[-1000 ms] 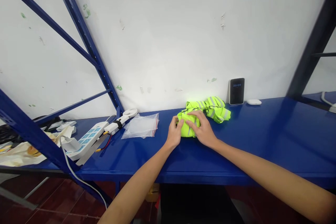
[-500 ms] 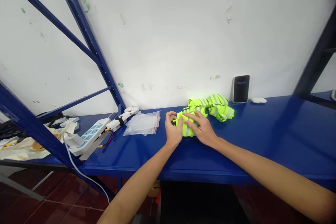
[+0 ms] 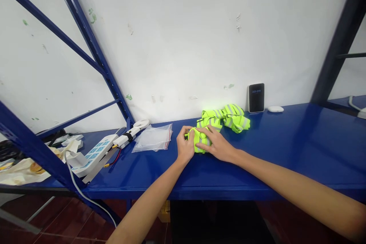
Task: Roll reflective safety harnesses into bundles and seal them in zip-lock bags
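Observation:
Both hands are on a folded bundle of fluorescent yellow reflective strap (image 3: 201, 140) with grey stripes, low over the table. My left hand (image 3: 185, 146) grips its left side, thumb on the near face and fingers curled behind. From the right, my right hand (image 3: 219, 145) holds the bundle, fingers lying over its top and front. Parts of the bundle are hidden by the fingers. Just behind it lie more yellow reflective straps (image 3: 236, 117), in loose bundles near the wall.
Clear zip bags (image 3: 154, 137) lie to the left, beside a small white fan (image 3: 141, 123) and a white power strip (image 3: 98, 152). A blue post (image 3: 42, 152) crosses the left side. At the back right are a clock display (image 3: 256, 98) and a white case (image 3: 275, 109).
The view has shifted slightly, so the table items sit a little further left. Both hands stay on the bundle; the right fingers have moved slightly over its front.

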`<act>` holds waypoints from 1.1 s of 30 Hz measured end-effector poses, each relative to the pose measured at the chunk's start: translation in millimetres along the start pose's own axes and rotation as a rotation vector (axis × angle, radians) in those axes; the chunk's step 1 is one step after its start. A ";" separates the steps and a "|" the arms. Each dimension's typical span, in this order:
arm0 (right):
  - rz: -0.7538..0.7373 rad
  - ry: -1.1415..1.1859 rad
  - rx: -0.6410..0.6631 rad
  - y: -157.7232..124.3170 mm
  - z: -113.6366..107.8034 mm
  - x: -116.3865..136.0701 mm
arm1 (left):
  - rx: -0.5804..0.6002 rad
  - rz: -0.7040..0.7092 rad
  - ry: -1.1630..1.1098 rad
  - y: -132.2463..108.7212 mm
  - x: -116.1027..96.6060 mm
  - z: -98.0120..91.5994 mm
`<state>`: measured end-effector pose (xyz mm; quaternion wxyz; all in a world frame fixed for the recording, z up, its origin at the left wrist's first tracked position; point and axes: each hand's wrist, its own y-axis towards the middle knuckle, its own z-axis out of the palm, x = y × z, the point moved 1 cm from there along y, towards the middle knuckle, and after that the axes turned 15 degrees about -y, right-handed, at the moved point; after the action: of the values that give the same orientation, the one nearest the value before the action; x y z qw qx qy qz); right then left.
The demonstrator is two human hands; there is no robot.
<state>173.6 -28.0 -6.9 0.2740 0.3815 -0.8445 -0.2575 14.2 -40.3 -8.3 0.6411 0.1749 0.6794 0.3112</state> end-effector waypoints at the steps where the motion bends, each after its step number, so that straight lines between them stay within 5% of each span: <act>1: 0.001 0.000 -0.003 -0.1 0.0 0.7 | 0.003 -0.003 0.015 0.0 0.2 -0.3; 8: -0.004 0.022 0.134 -1.5 0.4 3.2 | -0.025 -0.038 0.080 -0.1 4.9 -3.4; 18: -0.065 0.085 0.165 -0.6 3.5 -2.8 | -0.084 -0.071 0.031 -0.6 9.6 -6.9; 26: -0.058 0.046 0.057 1.9 4.8 -2.7 | -0.028 -0.029 0.075 3.0 6.9 -9.3; 31: -0.028 0.060 0.002 3.9 0.8 5.0 | -0.028 0.287 0.475 22.5 -12.7 -38.2; 33: -0.006 0.073 -0.015 4.6 -1.7 8.3 | -0.122 0.253 0.729 33.3 -12.5 -58.5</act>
<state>167.8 -32.2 -0.5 0.3068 0.3912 -0.8308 -0.2503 -47.0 -35.1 21.8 0.3233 0.0968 0.8159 0.4695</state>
